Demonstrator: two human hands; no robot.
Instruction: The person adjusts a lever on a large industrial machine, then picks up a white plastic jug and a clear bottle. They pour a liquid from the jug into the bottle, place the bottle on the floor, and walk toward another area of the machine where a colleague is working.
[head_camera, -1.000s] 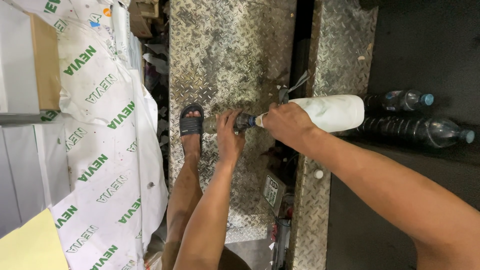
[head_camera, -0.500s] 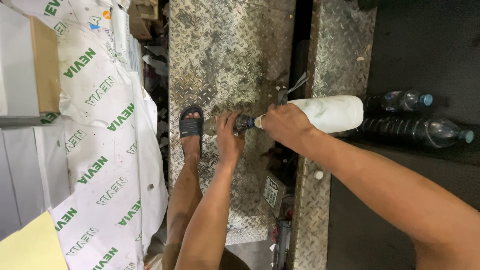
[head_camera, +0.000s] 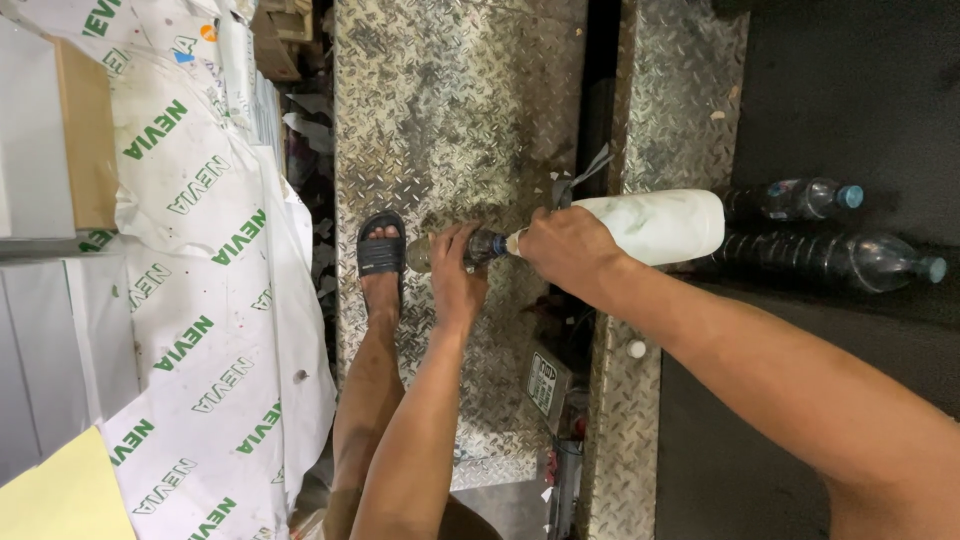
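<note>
Nothing measurable has shifted since the frame half a second earlier: both hands, both bottles and the foot keep the same positions.

Left hand (head_camera: 458, 272): fingers wrapped closed around a small clear plastic bottle (head_camera: 452, 250), which lies roughly level over the worn steel tread-plate floor (head_camera: 450, 110). Most of the bottle's body is hidden by the fingers; its pale end shows towards the foot, its dark neck towards the other bottle.

Right hand (head_camera: 566, 252): closed around the neck end of a large white opaque plastic bottle (head_camera: 655, 226), held on its side. Its mouth meets the neck of the small bottle, between the two hands; whether the openings actually touch cannot be told, as the knuckles cover the joint.

Foot in a black slide sandal (head_camera: 381, 255): flat on the tread plate, just beside the pale end of the small bottle.

Surroundings: two clear plastic bottles with blue caps (head_camera: 830, 228) lie side by side on a dark surface, just beyond the base of the white bottle. White sheeting printed with green lettering (head_camera: 195, 260) drapes along the far side of the foot. A second tread-plate strip (head_camera: 680, 100) runs under the white bottle, separated from the first by a dark gap.
</note>
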